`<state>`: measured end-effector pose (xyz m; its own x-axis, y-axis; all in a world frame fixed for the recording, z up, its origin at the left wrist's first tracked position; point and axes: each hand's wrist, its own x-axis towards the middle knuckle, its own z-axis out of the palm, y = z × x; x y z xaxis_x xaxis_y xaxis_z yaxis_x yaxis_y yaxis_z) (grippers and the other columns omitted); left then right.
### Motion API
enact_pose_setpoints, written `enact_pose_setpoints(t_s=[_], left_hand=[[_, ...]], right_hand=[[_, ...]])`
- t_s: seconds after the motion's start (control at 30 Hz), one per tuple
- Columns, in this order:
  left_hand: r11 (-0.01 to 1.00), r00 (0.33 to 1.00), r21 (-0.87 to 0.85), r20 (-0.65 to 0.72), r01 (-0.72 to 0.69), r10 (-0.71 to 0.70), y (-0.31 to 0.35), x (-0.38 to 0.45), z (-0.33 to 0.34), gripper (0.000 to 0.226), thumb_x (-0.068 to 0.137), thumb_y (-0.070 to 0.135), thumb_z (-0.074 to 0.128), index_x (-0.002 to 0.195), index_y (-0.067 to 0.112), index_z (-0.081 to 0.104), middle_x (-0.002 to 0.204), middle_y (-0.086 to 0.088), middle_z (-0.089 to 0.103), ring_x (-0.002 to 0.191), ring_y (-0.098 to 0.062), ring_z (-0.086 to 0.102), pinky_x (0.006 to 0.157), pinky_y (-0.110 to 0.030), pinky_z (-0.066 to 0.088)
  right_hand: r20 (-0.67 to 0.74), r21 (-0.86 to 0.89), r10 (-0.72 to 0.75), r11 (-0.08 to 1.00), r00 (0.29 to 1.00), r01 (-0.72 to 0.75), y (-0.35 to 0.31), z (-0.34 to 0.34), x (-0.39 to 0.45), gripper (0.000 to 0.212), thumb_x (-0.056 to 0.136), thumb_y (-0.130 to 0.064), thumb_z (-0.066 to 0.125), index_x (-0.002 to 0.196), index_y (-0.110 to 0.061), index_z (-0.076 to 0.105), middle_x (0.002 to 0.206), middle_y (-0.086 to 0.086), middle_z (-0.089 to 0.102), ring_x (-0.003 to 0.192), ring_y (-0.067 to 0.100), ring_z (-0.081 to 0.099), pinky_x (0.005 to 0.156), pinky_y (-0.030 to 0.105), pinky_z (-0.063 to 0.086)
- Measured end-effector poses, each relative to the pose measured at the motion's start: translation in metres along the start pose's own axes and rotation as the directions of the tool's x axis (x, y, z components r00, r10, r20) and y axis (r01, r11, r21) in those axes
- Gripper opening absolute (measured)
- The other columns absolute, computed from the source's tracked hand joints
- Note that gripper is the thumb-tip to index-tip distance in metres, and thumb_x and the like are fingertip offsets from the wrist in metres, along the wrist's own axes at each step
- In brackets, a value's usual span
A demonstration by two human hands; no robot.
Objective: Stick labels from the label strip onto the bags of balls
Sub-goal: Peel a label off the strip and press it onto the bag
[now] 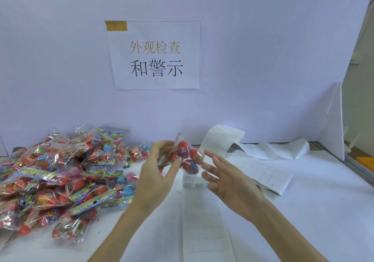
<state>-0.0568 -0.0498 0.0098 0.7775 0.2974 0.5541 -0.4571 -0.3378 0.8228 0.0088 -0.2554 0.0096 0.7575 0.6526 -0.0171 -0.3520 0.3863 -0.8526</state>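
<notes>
Pile of ball bags (58, 178) left of label strip (204, 221) on table (303, 211); paper sign (154, 55) on wall behind strip; held bag (187, 156) above strip.

Your left hand (159, 172) and right hand (228, 180) are bare, and both arms show no sleeves, rings or watch.

A white paper sign (154, 55) is fixed flat to the pale lilac wall (263, 49), printed with yellow and black Chinese characters and a yellow block in its top left corner. A white upright divider panel (334, 124) stands at the right end of the white surface (313, 211). Beyond it, an orange object (366, 163) shows partly.
</notes>
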Motion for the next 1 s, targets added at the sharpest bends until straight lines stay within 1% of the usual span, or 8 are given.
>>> enact_pose_setpoints(t_s=[0.1,0.27,0.4,0.47,0.63,0.73,0.83,1.0], left_hand=[[0.987,0.992,-0.106,0.065,0.119,-0.113,0.002,-0.007,0.010,0.033,0.092,0.024,0.068,0.122,0.037,0.065,0.120,0.007,0.073,0.114,-0.016,0.070,0.100,-0.032,0.056],[0.934,0.960,-0.239,0.155,0.267,-0.234,0.006,-0.011,0.014,0.033,0.092,0.024,0.070,0.125,0.025,0.066,0.120,-0.003,0.074,0.114,-0.028,0.071,0.103,-0.047,0.053],[0.907,0.944,-0.262,0.102,0.329,-0.312,0.017,-0.010,0.017,0.024,0.091,0.041,0.078,0.104,0.022,0.072,0.100,-0.004,0.078,0.086,-0.021,0.074,0.074,-0.028,0.059],[0.921,0.943,-0.211,0.022,0.328,-0.331,0.019,-0.010,0.018,0.029,0.090,0.048,0.071,0.092,0.019,0.070,0.078,-0.001,0.073,0.064,-0.011,0.063,0.058,-0.018,0.048],[0.961,0.965,-0.112,-0.035,0.254,-0.259,0.016,-0.013,0.018,0.023,0.099,0.029,0.069,0.085,0.012,0.061,0.071,-0.011,0.066,0.057,-0.012,0.056,0.049,-0.020,0.042],[0.925,0.944,-0.217,-0.040,0.312,-0.328,0.018,-0.013,0.019,0.032,0.094,0.032,0.074,0.082,0.009,0.057,0.076,-0.019,0.070,0.061,-0.017,0.059,0.052,-0.021,0.043],[0.922,0.947,-0.231,-0.016,0.310,-0.322,0.021,-0.012,0.018,0.040,0.089,0.042,0.075,0.083,0.005,0.060,0.083,-0.027,0.067,0.070,-0.020,0.056,0.065,-0.029,0.046],[0.887,0.935,-0.305,0.039,0.347,-0.352,0.025,-0.008,0.014,0.035,0.081,0.042,0.076,0.088,0.008,0.073,0.092,-0.015,0.074,0.083,-0.018,0.067,0.080,-0.025,0.056]], right_hand=[[-0.038,-0.089,-0.070,0.994,0.997,0.066,-0.002,0.004,0.001,0.056,0.084,-0.037,0.087,0.134,-0.023,0.069,0.099,0.001,0.065,0.073,0.013,0.050,0.063,0.022,0.047],[-0.127,-0.383,-0.269,0.901,0.955,0.204,-0.005,0.011,-0.003,0.030,0.088,-0.044,0.073,0.103,-0.019,0.080,0.088,0.001,0.069,0.077,0.023,0.041,0.066,0.026,0.037],[-0.137,-0.543,-0.380,0.801,0.915,0.252,-0.007,0.017,-0.008,0.020,0.098,-0.035,0.067,0.097,-0.021,0.081,0.091,-0.001,0.076,0.080,0.011,0.064,0.073,0.020,0.050],[-0.144,-0.557,-0.381,0.794,0.913,0.243,-0.006,0.019,-0.009,0.021,0.104,-0.026,0.062,0.099,-0.018,0.081,0.096,0.004,0.078,0.088,0.013,0.070,0.084,0.023,0.055],[-0.135,-0.478,-0.330,0.848,0.934,0.231,-0.004,0.029,-0.013,0.026,0.109,-0.016,0.053,0.112,-0.016,0.078,0.109,0.003,0.080,0.103,0.020,0.075,0.089,0.028,0.059],[-0.164,-0.507,-0.369,0.827,0.915,0.243,-0.003,0.037,-0.014,0.016,0.096,-0.032,0.071,0.101,-0.021,0.082,0.102,0.002,0.080,0.099,0.019,0.075,0.081,0.027,0.060],[-0.194,-0.512,-0.401,0.820,0.895,0.257,-0.005,0.038,-0.015,0.012,0.090,-0.031,0.078,0.094,-0.021,0.084,0.091,0.004,0.080,0.086,0.019,0.076,0.069,0.019,0.055],[-0.222,-0.421,-0.300,0.888,0.928,0.187,-0.015,0.030,-0.016,0.040,0.070,-0.045,0.084,0.097,-0.016,0.085,0.101,0.010,0.080,0.092,0.027,0.074,0.084,0.037,0.058]])
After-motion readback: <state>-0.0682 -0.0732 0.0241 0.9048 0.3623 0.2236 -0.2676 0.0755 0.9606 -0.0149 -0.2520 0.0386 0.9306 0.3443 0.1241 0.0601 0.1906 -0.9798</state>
